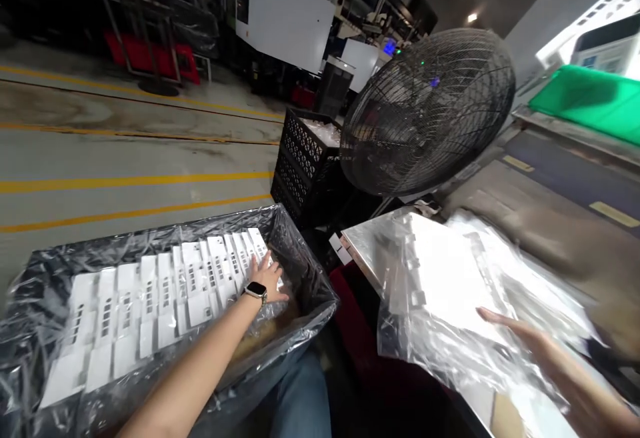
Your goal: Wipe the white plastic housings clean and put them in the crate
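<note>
My left hand (269, 279), a watch on its wrist, lies with fingers spread against the last of several white slotted panels (193, 275). These panels stand closely packed in a row in a bin (300, 261) lined with dark clear plastic. On the right, my right hand (523, 331) grips the near side of a flat white panel in a clear plastic bag (445, 271). Its thumb lies on top; the other fingers are hidden beneath. The bagged panel is tilted and shines brightly, and loose plastic hangs below it.
A large black fan (425, 111) stands just beyond the bagged panel. Behind the bin is a black crate stack (300, 165). More clear plastic bags (545, 285) lie at right, near a green tray (590, 101). White machines (285, 15) line the back.
</note>
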{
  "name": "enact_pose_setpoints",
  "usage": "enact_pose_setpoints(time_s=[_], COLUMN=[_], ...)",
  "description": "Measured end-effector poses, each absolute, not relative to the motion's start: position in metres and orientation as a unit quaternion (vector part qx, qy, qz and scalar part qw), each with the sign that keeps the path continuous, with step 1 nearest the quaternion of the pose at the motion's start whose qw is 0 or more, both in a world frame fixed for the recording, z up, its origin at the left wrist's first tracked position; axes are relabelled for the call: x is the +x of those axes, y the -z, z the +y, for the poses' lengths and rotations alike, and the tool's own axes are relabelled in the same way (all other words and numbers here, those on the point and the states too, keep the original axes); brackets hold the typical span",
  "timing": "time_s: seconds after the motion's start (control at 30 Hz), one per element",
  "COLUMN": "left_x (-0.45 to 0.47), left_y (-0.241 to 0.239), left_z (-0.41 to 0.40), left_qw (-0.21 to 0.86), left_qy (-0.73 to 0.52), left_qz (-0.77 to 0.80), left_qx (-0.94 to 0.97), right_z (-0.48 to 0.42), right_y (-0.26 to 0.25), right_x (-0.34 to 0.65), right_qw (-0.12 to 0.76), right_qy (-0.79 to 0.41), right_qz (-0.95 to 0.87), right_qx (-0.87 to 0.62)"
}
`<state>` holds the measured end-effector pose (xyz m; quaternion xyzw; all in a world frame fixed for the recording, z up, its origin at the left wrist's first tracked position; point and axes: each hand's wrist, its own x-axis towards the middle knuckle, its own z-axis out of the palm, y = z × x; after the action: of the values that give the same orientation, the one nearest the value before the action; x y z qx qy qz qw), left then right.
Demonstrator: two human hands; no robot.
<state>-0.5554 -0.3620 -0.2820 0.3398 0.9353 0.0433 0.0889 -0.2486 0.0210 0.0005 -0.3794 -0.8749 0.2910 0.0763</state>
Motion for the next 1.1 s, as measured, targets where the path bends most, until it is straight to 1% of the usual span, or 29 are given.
enact_pose_setpoints(time_s=[0.1,0.13,0.17,0.2,0.27,0.33,0.43,0.53,0.63,0.73,0.87,1.0,1.1], left_x=[-0.554,-0.553,-0.552,-0.550,-0.548,-0.547,-0.548,-0.552,-0.556,-0.561,-0.566,-0.567,-0.566], left_y=[0.277,0.276,0.274,0.272,0.270,0.268,0.269,0.270,0.269,0.266,0.261,0.258,0.255], left_z=[-0.364,-0.365,-0.366,-0.367,-0.369,-0.369,-0.368,-0.367,-0.366,-0.364,-0.362,-0.361,-0.362], left_qw=[0.096,0.095,0.092,0.088,0.085,0.092,0.105,0.122,0.147,0.171,0.192,0.195,0.185], left_qy=[-0.031,-0.030,-0.030,-0.032,-0.037,-0.040,-0.043,-0.043,-0.032,-0.013,0.011,0.029,0.037], left_qz=[0.932,0.931,0.931,0.931,0.931,0.931,0.933,0.931,0.929,0.928,0.921,0.919,0.921], left_qx=[0.348,0.350,0.352,0.353,0.354,0.351,0.342,0.340,0.338,0.332,0.337,0.340,0.340], right_z=[-0.034,-0.057,-0.082,-0.107,-0.155,-0.197,-0.242,-0.264,-0.272,-0.270,-0.257,-0.247,-0.251], right_y=[-0.024,-0.031,-0.035,-0.035,-0.025,-0.001,0.049,0.095,0.125,0.139,0.145,0.155,0.175], right_x=[-0.276,-0.291,-0.310,-0.331,-0.377,-0.425,-0.482,-0.514,-0.528,-0.538,-0.551,-0.557,-0.554], right_qw=[0.032,0.029,0.029,0.033,0.062,0.010,-0.016,-0.021,-0.014,-0.017,-0.043,-0.054,-0.059], right_qy=[-0.449,-0.478,-0.481,-0.459,-0.346,-0.182,-0.119,-0.091,-0.081,-0.084,-0.097,-0.108,-0.119], right_qz=[-0.795,-0.793,-0.810,-0.839,-0.913,-0.972,-0.983,-0.985,-0.984,-0.983,-0.980,-0.979,-0.978], right_qx=[-0.406,-0.377,-0.334,-0.291,-0.206,-0.151,-0.136,-0.147,-0.160,-0.162,-0.167,-0.162,-0.159])
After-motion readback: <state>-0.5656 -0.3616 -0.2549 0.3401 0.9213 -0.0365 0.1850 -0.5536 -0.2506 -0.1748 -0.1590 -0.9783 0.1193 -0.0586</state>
